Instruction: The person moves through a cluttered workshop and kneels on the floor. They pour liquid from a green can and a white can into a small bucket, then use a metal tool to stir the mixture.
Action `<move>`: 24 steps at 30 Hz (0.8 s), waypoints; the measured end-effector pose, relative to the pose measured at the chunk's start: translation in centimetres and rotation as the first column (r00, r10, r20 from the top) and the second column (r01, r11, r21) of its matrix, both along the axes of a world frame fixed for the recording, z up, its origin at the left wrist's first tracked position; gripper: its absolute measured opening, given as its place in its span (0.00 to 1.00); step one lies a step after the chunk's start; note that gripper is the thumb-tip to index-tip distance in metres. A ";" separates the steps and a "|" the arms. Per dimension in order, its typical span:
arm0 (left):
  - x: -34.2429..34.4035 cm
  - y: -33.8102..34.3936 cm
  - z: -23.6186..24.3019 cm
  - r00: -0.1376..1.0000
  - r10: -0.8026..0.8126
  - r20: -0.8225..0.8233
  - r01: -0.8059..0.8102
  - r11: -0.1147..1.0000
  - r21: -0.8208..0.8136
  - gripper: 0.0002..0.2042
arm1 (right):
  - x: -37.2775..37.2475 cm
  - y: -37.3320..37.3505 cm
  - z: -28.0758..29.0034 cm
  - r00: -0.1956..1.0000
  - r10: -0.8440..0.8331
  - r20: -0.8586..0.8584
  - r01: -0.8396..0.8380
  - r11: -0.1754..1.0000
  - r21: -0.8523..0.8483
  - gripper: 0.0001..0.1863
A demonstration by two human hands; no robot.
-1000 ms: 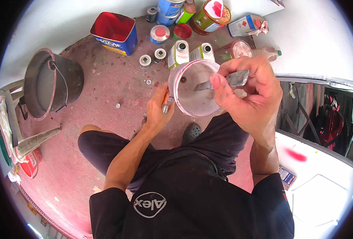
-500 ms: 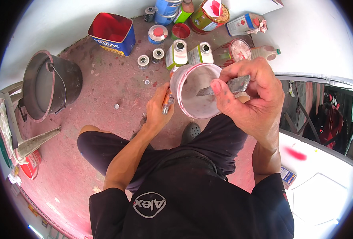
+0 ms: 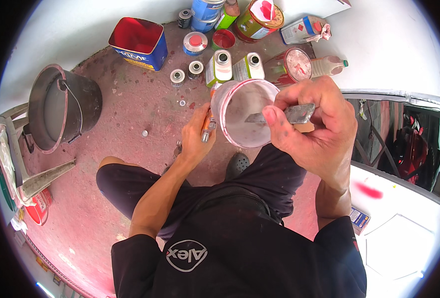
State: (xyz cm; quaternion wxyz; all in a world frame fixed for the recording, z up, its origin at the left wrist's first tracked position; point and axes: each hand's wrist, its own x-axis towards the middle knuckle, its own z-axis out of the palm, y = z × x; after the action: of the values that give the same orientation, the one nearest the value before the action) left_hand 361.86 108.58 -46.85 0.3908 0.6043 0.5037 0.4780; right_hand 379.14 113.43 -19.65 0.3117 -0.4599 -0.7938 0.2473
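In front of my body a translucent white plastic tub (image 3: pixel 245 107) with pink-stained edges is tilted toward me, residue coating its inner wall. My left hand (image 3: pixel 195 136) is closed at the tub's left side. It also has a slim orange tool with a clear or silvery end (image 3: pixel 208 128), whose kind I cannot make out, against the tub. Pinched between thumb and fingers of my right hand (image 3: pixel 324 131) is a flat, stained metal scraper blade (image 3: pixel 299 113). The blade's narrow end reaches over the tub's mouth; whether it touches the inside I cannot tell.
Beyond the tub stand two white-and-green cans (image 3: pixel 220 69), a red-stained lidded container (image 3: pixel 297 65) and several paint tins. A blue square bucket (image 3: pixel 139 44) is farther left. A dark bucket (image 3: pixel 76 107) stands at left, beside a stool (image 3: pixel 46 179). Small caps (image 3: pixel 145 133) lie on the floor.
My right hand has shifted slightly to the right and down, and the scraper blade now lies flatter. My left hand and the tub have hardly moved.
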 end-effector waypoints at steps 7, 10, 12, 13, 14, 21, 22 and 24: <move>0.2 0.2 -0.2 0.999 0.032 0.007 -0.032 0.999 0.023 0.29 | 0.1 -0.3 1.0 0.999 0.002 0.047 -0.003 1.000 0.019 0.20; 0.3 0.4 0.0 0.999 0.040 0.009 -0.040 0.999 0.028 0.29 | 0.1 -0.5 1.5 0.999 -0.008 0.048 0.006 0.999 0.048 0.20; 0.1 0.5 -0.2 0.999 0.036 -0.005 -0.036 0.999 0.030 0.29 | 0.0 -0.6 1.8 0.999 -0.016 0.029 0.015 0.999 0.037 0.21; 0.0 0.5 -0.2 0.999 0.030 -0.014 -0.030 0.999 0.024 0.30 | 0.0 -0.6 2.0 0.999 -0.019 0.027 0.018 0.999 0.037 0.21; 0.0 0.5 -0.1 0.999 0.023 -0.022 -0.023 1.000 0.019 0.30 | 0.0 -0.6 2.2 0.999 -0.023 0.027 0.022 0.999 0.036 0.21; -0.1 0.7 -0.6 0.999 0.020 -0.031 -0.020 1.000 -0.005 0.31 | -0.1 -1.0 3.8 0.995 -0.090 0.040 0.090 0.996 -0.004 0.23; -0.2 0.7 -0.7 0.999 0.010 -0.039 -0.011 1.000 -0.023 0.32 | -0.1 -1.0 3.9 0.994 -0.099 0.038 0.099 0.995 -0.008 0.23; -0.4 0.9 -0.5 0.998 -0.008 -0.057 0.004 0.998 -0.061 0.32 | 0.1 -1.0 4.2 0.993 -0.109 0.044 0.110 0.994 -0.006 0.23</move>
State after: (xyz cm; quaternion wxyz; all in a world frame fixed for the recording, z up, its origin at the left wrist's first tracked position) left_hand 361.48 109.46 -47.33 0.3959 0.6070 0.5271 0.4439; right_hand 379.27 112.41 -15.40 0.3052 -0.5094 -0.7730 0.2231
